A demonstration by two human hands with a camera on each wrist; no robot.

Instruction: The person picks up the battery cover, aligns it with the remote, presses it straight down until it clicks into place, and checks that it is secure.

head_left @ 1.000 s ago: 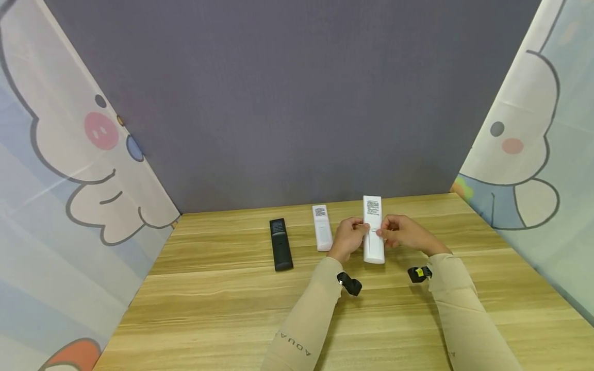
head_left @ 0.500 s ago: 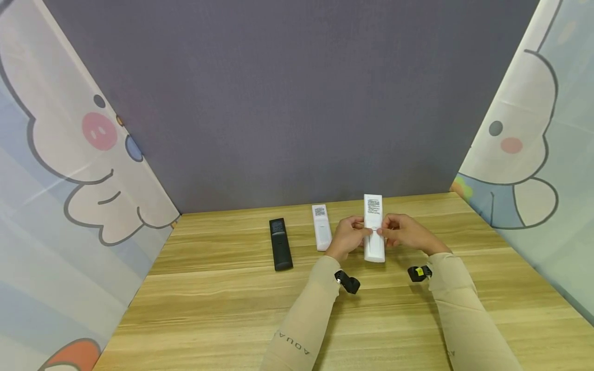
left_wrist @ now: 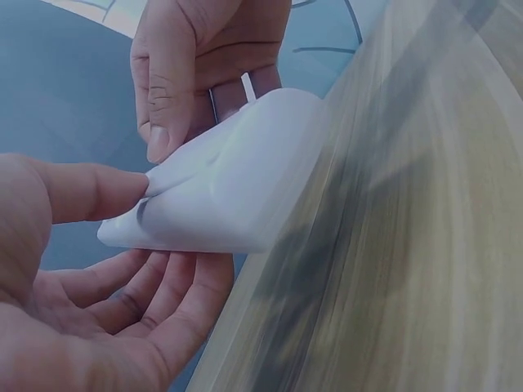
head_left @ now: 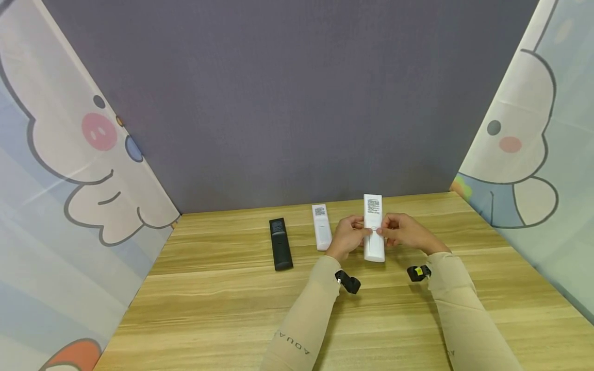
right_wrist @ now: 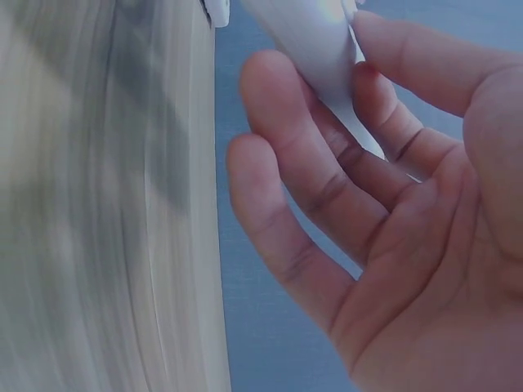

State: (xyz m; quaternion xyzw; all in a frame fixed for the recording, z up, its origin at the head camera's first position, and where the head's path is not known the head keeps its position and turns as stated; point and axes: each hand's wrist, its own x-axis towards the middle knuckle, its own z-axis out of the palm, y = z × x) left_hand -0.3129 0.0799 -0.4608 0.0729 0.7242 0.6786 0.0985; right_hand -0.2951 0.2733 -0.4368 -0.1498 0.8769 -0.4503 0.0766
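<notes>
Both hands hold a white remote control [head_left: 374, 250], its back with a printed label facing up and the label end pointing away. My left hand [head_left: 345, 237] grips its left edge, thumb on the back near the middle and fingers underneath. From the other side my right hand [head_left: 405, 233] pinches it, the thumb tip close to the left one. In the left wrist view, the left thumb presses the white casing [left_wrist: 245, 188] beside a dark seam. Part of the same remote [right_wrist: 315, 45] shows in the right wrist view, where some right fingers extend past it.
A second white remote [head_left: 322, 228] lies back up on the wooden table [head_left: 209, 309], just left of the left hand. Farther left lies a black remote [head_left: 280, 245]. A dark grey panel [head_left: 297, 103] stands behind the table, with printed curtains [head_left: 520, 154] at both sides.
The left thumb has slid slightly toward me along the remote's back, and the held remote has shifted a little. Both hands keep their hold. The remotes on the table have not moved.
</notes>
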